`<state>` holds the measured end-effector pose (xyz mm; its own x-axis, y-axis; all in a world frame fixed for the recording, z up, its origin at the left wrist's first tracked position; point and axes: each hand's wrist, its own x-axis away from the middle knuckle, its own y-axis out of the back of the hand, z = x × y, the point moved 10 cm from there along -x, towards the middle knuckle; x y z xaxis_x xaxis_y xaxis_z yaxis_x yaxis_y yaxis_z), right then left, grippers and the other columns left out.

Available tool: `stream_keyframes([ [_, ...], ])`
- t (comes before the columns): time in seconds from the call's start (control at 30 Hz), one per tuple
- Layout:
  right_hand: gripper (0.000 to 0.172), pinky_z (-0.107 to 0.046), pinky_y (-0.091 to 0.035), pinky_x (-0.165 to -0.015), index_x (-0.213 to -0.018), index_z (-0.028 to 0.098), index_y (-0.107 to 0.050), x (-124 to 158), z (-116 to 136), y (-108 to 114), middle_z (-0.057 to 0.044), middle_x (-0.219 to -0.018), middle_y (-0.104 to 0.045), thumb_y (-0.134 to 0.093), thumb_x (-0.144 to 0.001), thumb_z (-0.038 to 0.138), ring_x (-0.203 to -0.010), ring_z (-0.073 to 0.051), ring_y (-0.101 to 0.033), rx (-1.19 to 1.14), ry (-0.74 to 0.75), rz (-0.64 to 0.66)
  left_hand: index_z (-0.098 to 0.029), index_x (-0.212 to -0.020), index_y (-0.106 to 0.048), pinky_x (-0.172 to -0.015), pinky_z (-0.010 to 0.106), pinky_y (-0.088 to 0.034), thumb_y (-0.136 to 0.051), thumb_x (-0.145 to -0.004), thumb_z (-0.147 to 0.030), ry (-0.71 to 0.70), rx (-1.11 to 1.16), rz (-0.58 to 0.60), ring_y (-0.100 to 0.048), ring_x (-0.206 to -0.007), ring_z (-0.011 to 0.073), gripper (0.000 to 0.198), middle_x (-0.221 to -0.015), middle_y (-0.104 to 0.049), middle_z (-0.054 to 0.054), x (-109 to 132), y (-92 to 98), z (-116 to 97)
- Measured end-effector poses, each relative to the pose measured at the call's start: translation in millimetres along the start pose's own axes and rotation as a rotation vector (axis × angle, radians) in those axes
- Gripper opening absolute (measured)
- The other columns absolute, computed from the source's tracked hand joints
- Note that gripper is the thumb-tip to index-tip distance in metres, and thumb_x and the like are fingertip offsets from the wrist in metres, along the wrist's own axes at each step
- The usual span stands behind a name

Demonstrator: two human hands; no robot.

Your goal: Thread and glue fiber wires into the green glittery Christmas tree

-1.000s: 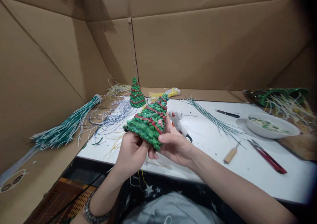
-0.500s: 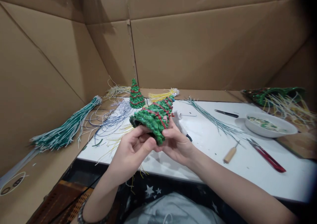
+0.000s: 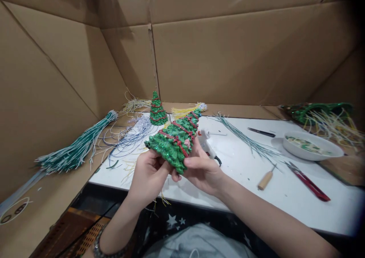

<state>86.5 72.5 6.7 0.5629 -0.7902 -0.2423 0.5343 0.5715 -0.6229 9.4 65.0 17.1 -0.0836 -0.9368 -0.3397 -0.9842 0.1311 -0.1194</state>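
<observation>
A small green glittery Christmas tree (image 3: 177, 140) with red garland lies tilted in both my hands above the table, its tip pointing up and to the right. My left hand (image 3: 151, 178) grips the wide base from below, with some fingertips hidden inside or behind it. On the right side, my right hand (image 3: 203, 170) holds the tree near its lower edge, thumb on the outer surface. Behind it stands a second decorated tree (image 3: 157, 109), upright. A white tool with a thin metal rod, perhaps a hot glue gun (image 3: 207, 134), lies partly hidden past my right hand.
On the white table (image 3: 228, 197) are a wooden-handled awl (image 3: 265, 180), red-handled snips (image 3: 309, 183), a dark pen-like tool (image 3: 261, 131) and a white bowl (image 3: 312, 145) of small pieces. Green-white wire bundles (image 3: 80, 147) lie left. Cardboard walls (image 3: 242, 60) enclose the back and left.
The tree has turned in my hands: its open underside has rolled out of sight and more of its decorated side faces me. My left thumb has moved under the base.
</observation>
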Motion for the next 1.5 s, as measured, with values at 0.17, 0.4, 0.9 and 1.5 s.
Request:
stream_keyframes([
  [0.17,0.066,-0.026,-0.050,-0.050,-0.116,0.036,-0.035,0.0,-5.5,3.6,0.006,-0.102,-0.067,-0.065,-0.063,0.010,-0.063,-0.014,-0.065,-0.071,-0.064,-0.034,-0.018,-0.069,-0.064,-0.044,0.019,-0.051,-0.074,-0.071,-0.006,-0.021,0.004,-0.064,-0.060,-0.039,0.0110,0.016,-0.049,-0.065,-0.005,0.8,2.3,2.0],
  [0.4,0.066,-0.026,-0.050,-0.050,-0.117,0.035,-0.039,0.6,-13.6,9.4,0.008,-0.084,-0.068,-0.063,-0.061,0.008,-0.064,-0.016,-0.066,-0.180,-0.098,-0.090,-0.017,-0.066,-0.063,-0.041,0.017,-0.048,-0.074,-0.071,-0.011,-0.039,-0.049,-0.116,-0.056,-0.036,0.0093,0.014,-0.047,-0.061,-0.005,2.0,1.8,-1.1],
  [0.9,0.066,-0.023,-0.044,-0.050,-0.113,0.037,-0.040,1.8,3.5,14.5,0.009,-0.089,-0.063,-0.066,-0.058,0.011,-0.058,-0.010,-0.055,0.016,0.030,-0.185,-0.021,-0.112,-0.060,-0.076,0.026,-0.051,-0.056,-0.093,-0.030,-0.120,-0.231,0.224,-0.064,-0.085,0.0148,0.021,-0.100,-0.067,0.005,12.3,-14.0,-10.8],
  [1.5,0.035,-0.035,-0.055,-0.083,-0.125,0.034,-0.060,108.7,107.4,18.6,-0.003,-0.108,-0.073,-0.055,-0.091,0.029,-0.092,-0.020,-0.071,1.646,0.524,-0.501,-0.019,-0.084,-0.063,-0.043,0.022,-0.045,-0.075,-0.063,-0.053,-0.018,0.436,-0.335,-0.055,-0.053,0.0127,0.042,-0.067,-0.063,0.000,1.8,9.6,28.8],
])
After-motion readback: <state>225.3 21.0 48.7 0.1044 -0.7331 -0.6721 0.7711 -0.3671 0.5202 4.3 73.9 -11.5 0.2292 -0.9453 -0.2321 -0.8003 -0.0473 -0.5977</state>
